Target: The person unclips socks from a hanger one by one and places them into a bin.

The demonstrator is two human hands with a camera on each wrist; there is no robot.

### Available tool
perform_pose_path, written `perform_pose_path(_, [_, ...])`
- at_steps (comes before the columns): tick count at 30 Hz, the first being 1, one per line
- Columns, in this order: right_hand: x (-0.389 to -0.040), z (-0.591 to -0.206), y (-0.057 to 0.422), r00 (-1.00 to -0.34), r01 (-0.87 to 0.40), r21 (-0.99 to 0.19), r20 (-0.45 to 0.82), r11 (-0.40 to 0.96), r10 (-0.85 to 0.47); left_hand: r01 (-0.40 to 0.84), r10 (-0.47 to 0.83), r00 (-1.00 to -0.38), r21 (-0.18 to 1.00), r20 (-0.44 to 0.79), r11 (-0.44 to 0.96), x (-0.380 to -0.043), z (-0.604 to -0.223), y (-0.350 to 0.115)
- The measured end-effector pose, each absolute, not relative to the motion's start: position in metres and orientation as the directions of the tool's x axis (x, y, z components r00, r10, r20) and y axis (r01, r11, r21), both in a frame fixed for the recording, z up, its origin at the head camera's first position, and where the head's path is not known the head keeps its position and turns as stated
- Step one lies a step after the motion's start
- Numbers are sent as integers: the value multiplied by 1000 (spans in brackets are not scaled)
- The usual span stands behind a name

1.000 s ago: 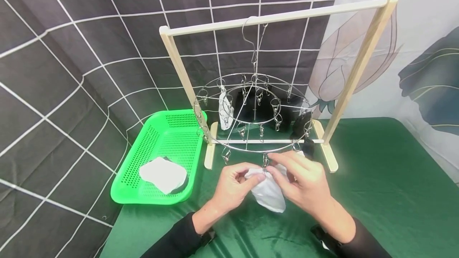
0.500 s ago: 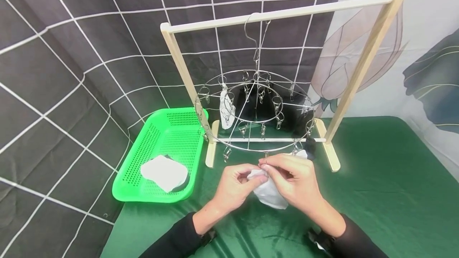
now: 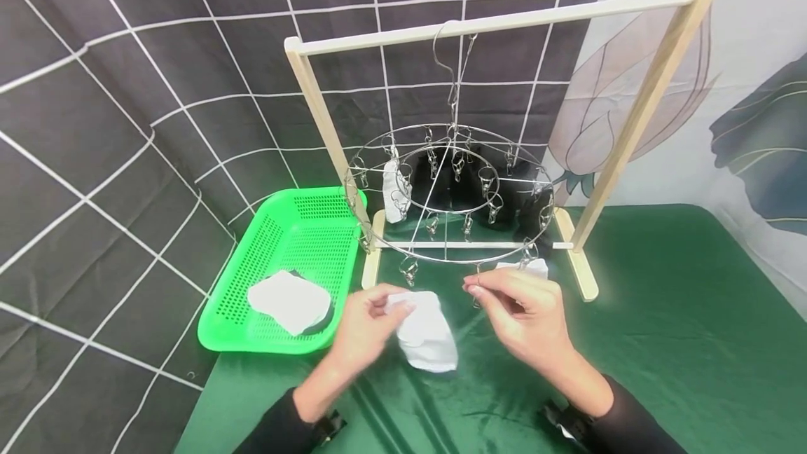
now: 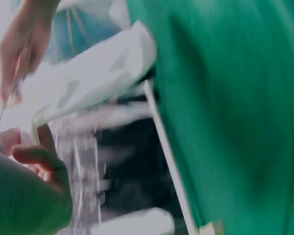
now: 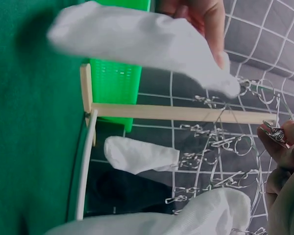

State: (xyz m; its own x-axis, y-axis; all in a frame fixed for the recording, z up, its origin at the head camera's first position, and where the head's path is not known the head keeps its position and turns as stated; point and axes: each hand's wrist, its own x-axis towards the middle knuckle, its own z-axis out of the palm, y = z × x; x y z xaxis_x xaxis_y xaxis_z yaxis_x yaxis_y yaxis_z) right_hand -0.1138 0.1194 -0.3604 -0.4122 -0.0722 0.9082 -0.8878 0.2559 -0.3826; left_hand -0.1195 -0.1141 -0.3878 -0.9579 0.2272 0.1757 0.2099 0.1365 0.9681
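Observation:
My left hand (image 3: pixel 359 324) pinches a white sock (image 3: pixel 427 336) by its upper end, and the sock hangs over the green cloth. Apart from it, my right hand (image 3: pixel 532 310) pinches a metal clip (image 5: pixel 276 133) hanging from the front of the round wire hanger (image 3: pixel 445 260). No fabric shows in that clip in the right wrist view. On the hanger's back left hangs another white sock (image 3: pixel 396 195), beside black socks (image 3: pixel 435 188). One more white sock (image 3: pixel 534 268) hangs partly hidden behind my right hand.
A green basket (image 3: pixel 208 338) stands at the left, with white fabric (image 3: pixel 290 303) over something dark in it. The wooden rack (image 3: pixel 378 38) carries the hanger. Several free clips, such as a front-left clip (image 3: pixel 410 272), dangle from the rings. A dark gridded cloth (image 3: pixel 157 160) hangs behind.
My left hand has drawn the white sock away from the front clip, to the left. My right hand keeps pinching the clip, nearly in place.

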Motion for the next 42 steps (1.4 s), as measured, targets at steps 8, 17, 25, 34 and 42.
perform_pose_path(8, [-113, -361, 120, -401, -891, -369, 913, 265, -73, -43, -199, -980, 995, -24, 91, -155, -379, -202])
perform_pose_path(17, [-111, -358, 120, -382, -901, -349, 920, 258, -90, -185, -366, -927, 952, -87, 243, -188, -398, -300])
perform_pose_path(25, [-113, -359, 120, -371, -910, -338, 923, 241, -103, -298, -407, -910, 809, -81, 507, -188, -413, -333])
perform_pose_path(34, [-114, -358, 120, -359, -912, -321, 926, 257, -115, 133, -205, -827, 537, 523, 833, -181, -401, -294])
perform_pose_path(42, [-114, -356, 118, -357, -912, -314, 925, 262, -133, 790, 285, -341, 109, 896, 603, -154, -323, -173])
